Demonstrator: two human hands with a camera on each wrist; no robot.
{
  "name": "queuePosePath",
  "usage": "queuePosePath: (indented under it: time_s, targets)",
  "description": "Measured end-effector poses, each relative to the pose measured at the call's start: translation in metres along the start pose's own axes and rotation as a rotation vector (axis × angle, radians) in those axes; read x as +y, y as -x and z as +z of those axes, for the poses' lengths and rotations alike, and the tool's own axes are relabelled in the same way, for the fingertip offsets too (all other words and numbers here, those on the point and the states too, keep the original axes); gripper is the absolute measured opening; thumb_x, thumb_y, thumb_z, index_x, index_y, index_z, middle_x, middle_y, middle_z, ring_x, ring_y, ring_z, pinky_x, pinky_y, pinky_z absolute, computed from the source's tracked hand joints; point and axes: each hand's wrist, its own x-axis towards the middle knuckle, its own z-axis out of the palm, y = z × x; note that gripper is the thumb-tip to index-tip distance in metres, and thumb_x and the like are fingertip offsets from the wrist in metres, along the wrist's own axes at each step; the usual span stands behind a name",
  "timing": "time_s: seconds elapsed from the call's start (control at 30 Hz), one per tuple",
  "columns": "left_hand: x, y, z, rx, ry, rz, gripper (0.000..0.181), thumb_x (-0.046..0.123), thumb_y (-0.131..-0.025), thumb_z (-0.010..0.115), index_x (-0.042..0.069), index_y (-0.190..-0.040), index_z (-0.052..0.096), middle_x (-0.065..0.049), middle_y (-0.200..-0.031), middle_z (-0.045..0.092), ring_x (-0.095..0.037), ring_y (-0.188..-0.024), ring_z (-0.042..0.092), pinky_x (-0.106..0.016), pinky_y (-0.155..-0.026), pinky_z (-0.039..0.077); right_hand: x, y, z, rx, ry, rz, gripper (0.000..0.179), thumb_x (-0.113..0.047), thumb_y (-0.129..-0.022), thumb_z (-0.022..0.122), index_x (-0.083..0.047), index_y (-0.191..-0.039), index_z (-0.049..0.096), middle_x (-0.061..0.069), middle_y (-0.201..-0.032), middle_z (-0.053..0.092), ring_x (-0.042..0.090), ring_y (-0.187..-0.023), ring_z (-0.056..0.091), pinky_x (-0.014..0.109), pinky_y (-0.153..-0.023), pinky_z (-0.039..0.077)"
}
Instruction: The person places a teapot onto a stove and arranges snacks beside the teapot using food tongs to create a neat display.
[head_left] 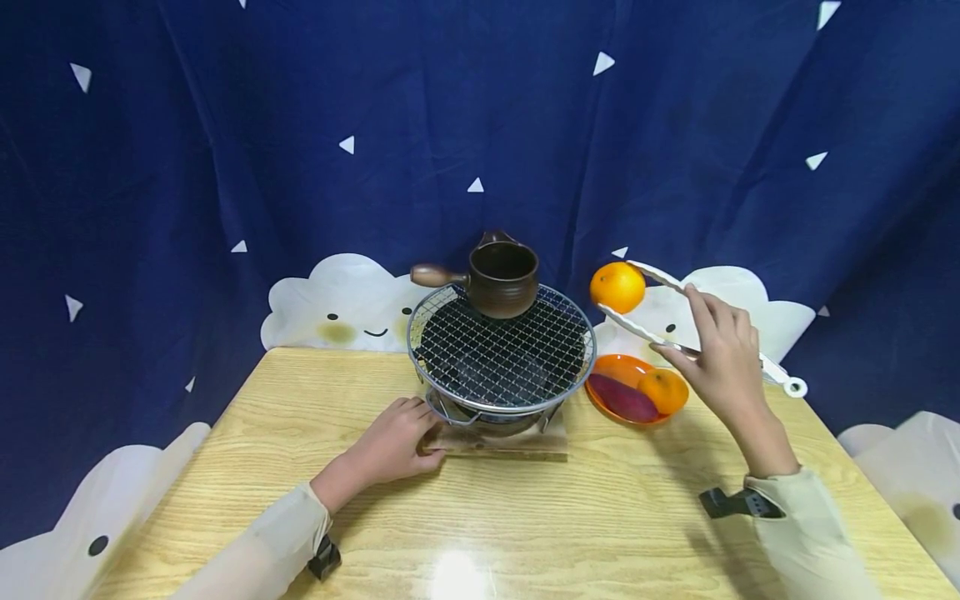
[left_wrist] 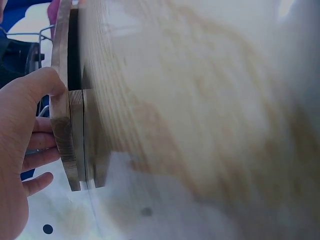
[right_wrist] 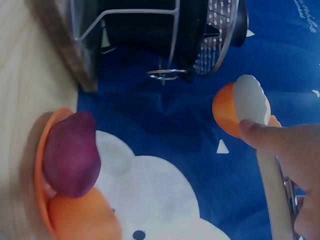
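Orange fruit [head_left: 617, 287] up in white tongs [head_left: 633, 327] pinched by the right grip [head_left: 723, 358]; lower down, shiny bowl [head_left: 618, 365], purple root [head_left: 621, 398] plus second orange [head_left: 663, 392] inside; left wrist cam: left grip [left_wrist: 15, 130] pinching grainy wood slab [left_wrist: 62, 115]; right wrist: scalloped tong tip [right_wrist: 250, 97] against the fruit.

Tongs [head_left: 636, 326] with whole orange [head_left: 617, 287]; wooden board [head_left: 498, 444] under a round grill [head_left: 450, 358].
Tongs: pale, wavy-edged tips, ring at the handle end; held aslant by the right hand [head_left: 723, 354], thumb on one arm and fingers at the other, tips spread about the fruit. Orange: round, bright, smooth-skinned, intact; lodged between the tips, raised clear of the table, beyond an orange dish [head_left: 622, 363] and just beside the grill's right. Board: flat, brown, straight-edged, lying level on the table [head_left: 525, 517]; the left hand [head_left: 393, 442] grips its left end, thumb at the near edge.
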Motion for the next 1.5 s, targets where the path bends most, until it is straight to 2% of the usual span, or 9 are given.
queuePosePath:
  time_s: [0.3, 0.4, 0.5, 0.63, 0.73, 1.07, 1.4, 1.5]
  targets:
    - [-0.001, -0.003, 0.002, 0.022, -0.012, 0.021, 0.031, 0.046, -0.079, 0.077, 0.018, -0.087, 0.066, 0.007, -0.080, 0.061, -0.015, -0.084, 0.059, -0.035, -0.083, 0.051, -0.011, -0.010, 0.000, 0.045, -0.058, 0.021, 0.098, -0.009, -0.070, 0.092, -0.008, -0.154, 0.042, 0.029, -0.140, 0.051, 0.049, -0.116, 0.042, 0.060, -0.091, 0.033]
    - [-0.003, -0.005, 0.001, 0.035, -0.018, 0.035, 0.033, 0.047, -0.075, 0.080, 0.017, -0.084, 0.068, 0.006, -0.081, 0.065, -0.016, -0.082, 0.061, -0.035, -0.081, 0.052, -0.013, -0.014, 0.001, 0.081, -0.078, 0.015, 0.099, -0.008, -0.068, 0.093, -0.008, -0.153, 0.043, 0.029, -0.140, 0.052, 0.049, -0.115, 0.043, 0.059, -0.090, 0.034]
    - [-0.006, -0.008, 0.000, 0.038, -0.017, 0.054, 0.036, 0.048, -0.073, 0.081, 0.017, -0.088, 0.070, 0.004, -0.087, 0.070, -0.017, -0.083, 0.063, -0.035, -0.079, 0.053, -0.015, -0.017, 0.001, 0.124, -0.104, 0.000, 0.100, -0.004, -0.065, 0.094, -0.007, -0.152, 0.045, 0.030, -0.138, 0.053, 0.051, -0.115, 0.044, 0.059, -0.090, 0.035]
    - [-0.009, -0.013, -0.002, 0.040, 0.008, 0.083, 0.046, 0.047, -0.071, 0.082, 0.017, -0.105, 0.074, 0.002, -0.097, 0.075, -0.017, -0.083, 0.067, -0.034, -0.076, 0.053, -0.018, -0.019, 0.002, 0.149, -0.133, 0.004, 0.100, -0.002, -0.065, 0.093, -0.008, -0.153, 0.045, 0.030, -0.138, 0.054, 0.051, -0.116, 0.044, 0.058, -0.094, 0.035]
    - [-0.011, -0.015, -0.002, 0.038, 0.030, 0.097, 0.048, 0.045, -0.070, 0.083, 0.019, -0.110, 0.074, 0.003, -0.098, 0.076, -0.015, -0.083, 0.068, -0.033, -0.075, 0.053, -0.021, -0.022, 0.002, 0.146, -0.145, 0.016, 0.099, -0.003, -0.067, 0.093, -0.008, -0.153, 0.044, 0.030, -0.140, 0.053, 0.050, -0.119, 0.044, 0.057, -0.096, 0.035]
    - [-0.010, -0.016, -0.005, 0.021, 0.058, 0.079, 0.043, 0.041, -0.069, 0.083, 0.021, -0.106, 0.076, 0.006, -0.096, 0.076, -0.015, -0.084, 0.070, -0.034, -0.074, 0.053, -0.025, -0.026, 0.000, 0.123, -0.212, 0.005, 0.102, 0.000, -0.065, 0.093, -0.012, -0.154, 0.044, 0.028, -0.142, 0.053, 0.047, -0.120, 0.044, 0.053, -0.094, 0.037]
    - [-0.008, -0.016, -0.005, 0.008, 0.055, 0.058, 0.046, 0.042, -0.070, 0.084, 0.021, -0.110, 0.074, 0.004, -0.104, 0.076, -0.019, -0.088, 0.071, -0.035, -0.075, 0.054, -0.017, -0.025, 0.002, 0.022, -0.323, 0.020, 0.102, 0.006, -0.064, 0.091, -0.012, -0.153, 0.045, 0.025, -0.141, 0.055, 0.039, -0.121, 0.045, 0.043, -0.099, 0.035]
    - [-0.008, -0.017, -0.005, 0.010, 0.053, 0.056, 0.045, 0.043, -0.069, 0.084, 0.021, -0.108, 0.075, 0.005, -0.102, 0.076, -0.018, -0.088, 0.070, -0.035, -0.074, 0.053, -0.017, -0.023, 0.003, -0.012, -0.324, 0.030, 0.102, 0.004, -0.066, 0.091, -0.014, -0.154, 0.045, 0.024, -0.143, 0.054, 0.039, -0.124, 0.044, 0.048, -0.101, 0.038]
